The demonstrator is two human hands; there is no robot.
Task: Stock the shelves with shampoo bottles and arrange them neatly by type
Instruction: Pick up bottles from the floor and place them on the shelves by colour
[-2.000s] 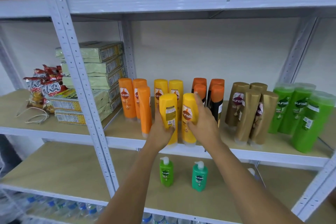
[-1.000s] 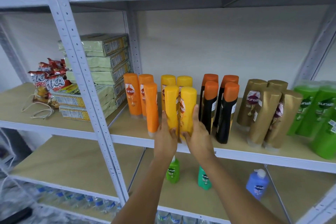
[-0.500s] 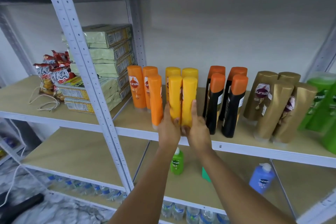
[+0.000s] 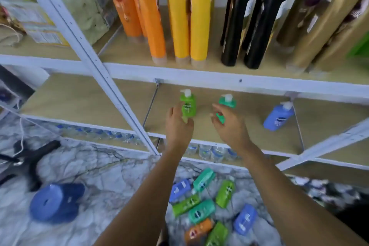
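Note:
On the upper shelf, two yellow shampoo bottles (image 4: 188, 16) stand side by side between orange bottles (image 4: 151, 16) and black bottles with orange caps (image 4: 235, 26). Gold bottles (image 4: 311, 32) lean at the right. On the lower shelf stand a green pump bottle (image 4: 188, 106), a teal pump bottle (image 4: 227, 101) and a blue pump bottle (image 4: 278, 116). My left hand (image 4: 177, 126) hangs in front of the green one and my right hand (image 4: 229, 124) in front of the teal one. Both hands have loosely curled fingers and hold nothing. A pile of small bottles (image 4: 201, 209) lies on the floor below.
A white slanted shelf post (image 4: 89, 56) crosses left of my hands. Pale green packs (image 4: 83, 6) sit on the upper shelf at left. Water bottles (image 4: 211, 151) line the bottom shelf. A blue round object (image 4: 56, 201) and a black stand (image 4: 30, 158) lie on the marble floor.
Both hands have let go of the two yellow bottles and dropped to the lower shelf's height. The view has tilted down, bringing the floor and the bottle pile into sight.

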